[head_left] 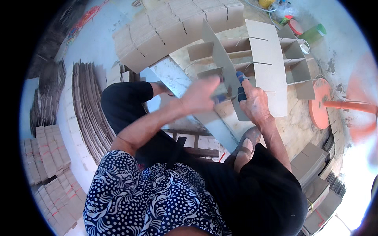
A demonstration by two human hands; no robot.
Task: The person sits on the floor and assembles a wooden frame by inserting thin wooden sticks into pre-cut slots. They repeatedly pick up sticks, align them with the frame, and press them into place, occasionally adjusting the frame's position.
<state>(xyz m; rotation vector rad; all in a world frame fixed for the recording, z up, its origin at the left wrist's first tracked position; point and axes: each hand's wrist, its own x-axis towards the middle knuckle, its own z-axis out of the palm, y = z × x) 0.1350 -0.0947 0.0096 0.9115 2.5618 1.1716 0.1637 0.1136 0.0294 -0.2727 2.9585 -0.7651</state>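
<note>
A slotted cardboard divider panel stands on edge, slanting across the partly joined grid of cardboard dividers. My right hand is closed on the near part of this panel, with dark blue coverings on some fingertips. Just left of the panel is my left hand, smeared by motion; its fingertips are beside the panel and a short cross strip, and I cannot make out whether they touch. A wide slotted sheet lies across the grid to the right of my right hand. Farther right, crossed strips form open cells.
A long stack of slotted cardboard stands at the far side. More cardboard stacks line the left, with tied bundles behind. An orange fan base and a green container are at right. My foot rests near the panel.
</note>
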